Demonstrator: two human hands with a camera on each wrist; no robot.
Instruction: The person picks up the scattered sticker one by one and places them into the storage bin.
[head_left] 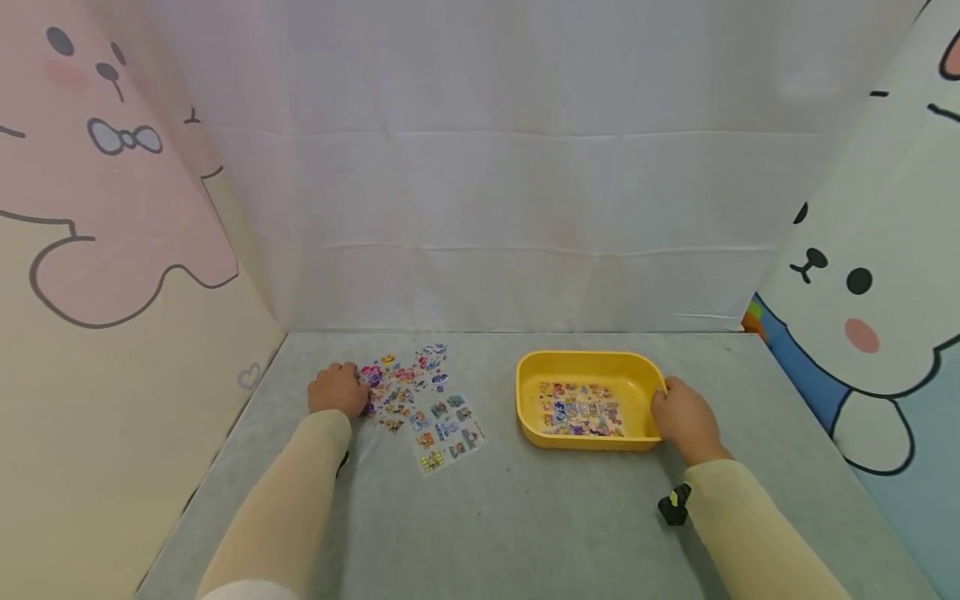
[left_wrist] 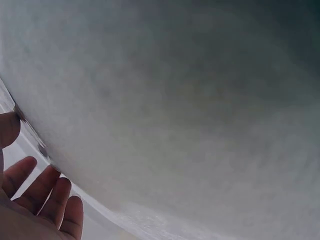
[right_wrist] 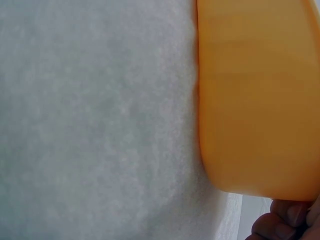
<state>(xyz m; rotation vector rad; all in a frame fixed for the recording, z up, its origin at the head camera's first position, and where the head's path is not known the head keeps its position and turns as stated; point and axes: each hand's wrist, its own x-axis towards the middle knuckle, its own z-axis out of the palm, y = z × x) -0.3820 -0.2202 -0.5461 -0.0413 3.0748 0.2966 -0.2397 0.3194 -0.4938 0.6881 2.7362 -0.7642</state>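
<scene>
My left hand (head_left: 337, 390) is at the left edge of a loose spread of colourful cartoon sticker sheets (head_left: 403, 392). In the left wrist view its fingers (left_wrist: 59, 197) are spread and only gently bent, with the thumb apart from them near a thin sheet edge. My right hand (head_left: 686, 419) grips the right rim of a yellow plastic tray (head_left: 528, 417); the right wrist view shows curled fingers (right_wrist: 272, 226) at the tray's end. More sticker sheets (head_left: 581, 410) lie flat inside the tray.
A clear-backed sticker sheet (head_left: 447, 433) lies askew at the front of the spread. All this rests on a grey table (head_left: 480, 525). A white curtain (head_left: 517, 192) hangs behind its back edge, and cartoon-printed sheets (head_left: 112, 400) flank both sides.
</scene>
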